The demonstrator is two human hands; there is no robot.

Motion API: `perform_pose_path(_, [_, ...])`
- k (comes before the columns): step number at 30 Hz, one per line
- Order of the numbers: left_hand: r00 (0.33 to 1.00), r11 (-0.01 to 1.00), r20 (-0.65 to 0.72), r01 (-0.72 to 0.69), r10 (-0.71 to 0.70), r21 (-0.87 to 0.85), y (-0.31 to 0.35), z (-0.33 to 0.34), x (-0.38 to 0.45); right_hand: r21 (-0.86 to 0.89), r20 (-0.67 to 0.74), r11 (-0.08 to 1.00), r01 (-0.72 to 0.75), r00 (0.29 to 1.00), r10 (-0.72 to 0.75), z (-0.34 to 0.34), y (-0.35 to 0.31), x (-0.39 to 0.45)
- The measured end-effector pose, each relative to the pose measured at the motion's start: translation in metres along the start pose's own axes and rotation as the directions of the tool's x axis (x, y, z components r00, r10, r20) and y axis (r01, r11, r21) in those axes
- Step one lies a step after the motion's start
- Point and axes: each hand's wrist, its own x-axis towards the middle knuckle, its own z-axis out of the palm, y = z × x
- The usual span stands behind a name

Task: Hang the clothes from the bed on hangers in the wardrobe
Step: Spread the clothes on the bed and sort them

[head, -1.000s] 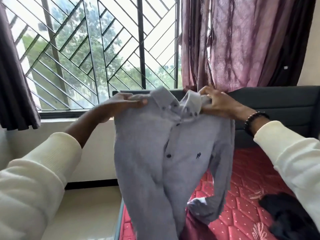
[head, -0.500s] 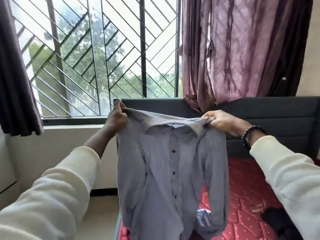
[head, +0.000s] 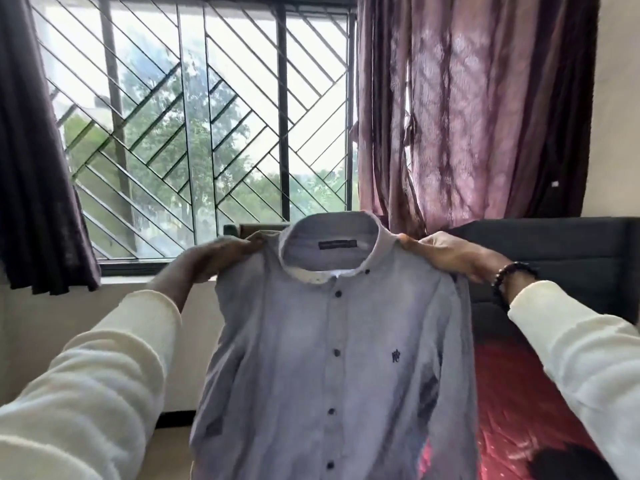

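Observation:
A pale grey-blue button shirt [head: 311, 358] with dark buttons and a small chest logo hangs upright in front of me, its front and collar facing me. My left hand [head: 221, 258] grips its left shoulder beside the collar. My right hand [head: 450, 258], with a dark bead bracelet at the wrist, grips the other shoulder. The shirt's hem runs out of the bottom of the view. No hanger or wardrobe is in view.
The bed with a red quilted mattress [head: 512, 393] lies at lower right, with a dark garment [head: 568, 465] on it. A dark headboard [head: 571, 258] stands behind. A barred window [head: 207, 133], a dark curtain [head: 31, 150] and a mauve curtain [head: 467, 109] fill the far wall.
The shirt has been shaken out and now hangs straight with its collar standing open. Both hands have shifted from bunched cloth to the two shoulders.

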Motion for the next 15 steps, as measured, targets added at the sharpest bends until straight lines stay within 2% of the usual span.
perform_pose_path(2, [0.997,0.999,-0.08,-0.012,0.015,0.035,-0.015,0.008,0.006,-0.321,-0.156,0.946,0.046,0.982,-0.101,0.007,0.006,0.003])
perform_pose_path(3, [0.989,0.996,-0.14,-0.041,0.053,0.081,-0.017,0.011,0.008,-0.452,-0.284,0.891,0.034,0.942,-0.18,0.012,0.006,0.005])
perform_pose_path(5, [0.952,0.974,-0.273,-0.083,0.14,0.211,-0.011,0.017,0.01,-0.454,-0.451,0.89,0.046,0.849,-0.274,0.017,0.007,0.009])
perform_pose_path(6, [0.923,0.947,-0.332,-0.089,0.194,0.307,-0.004,0.017,0.008,-0.455,-0.459,0.889,0.044,0.844,-0.277,0.016,0.006,0.01])
perform_pose_path(8, [0.893,0.868,-0.353,-0.076,0.278,0.491,0.006,0.013,0.011,-0.424,-0.384,0.903,0.07,0.889,-0.249,0.009,0.006,0.007])
perform_pose_path(11, [0.89,0.779,-0.341,-0.025,0.302,0.627,0.006,0.007,0.013,-0.144,-0.209,0.979,0.141,0.963,-0.17,-0.002,0.008,-0.003])
perform_pose_path(13, [0.909,0.803,-0.31,-0.042,0.277,0.595,-0.002,0.011,0.011,-0.173,-0.058,0.981,0.09,0.993,-0.101,0.0,0.011,-0.01])
perform_pose_path(15, [0.938,0.842,-0.266,-0.048,0.223,0.538,-0.005,0.014,0.003,-0.275,0.01,0.961,0.025,1.0,-0.023,0.004,0.017,-0.013])
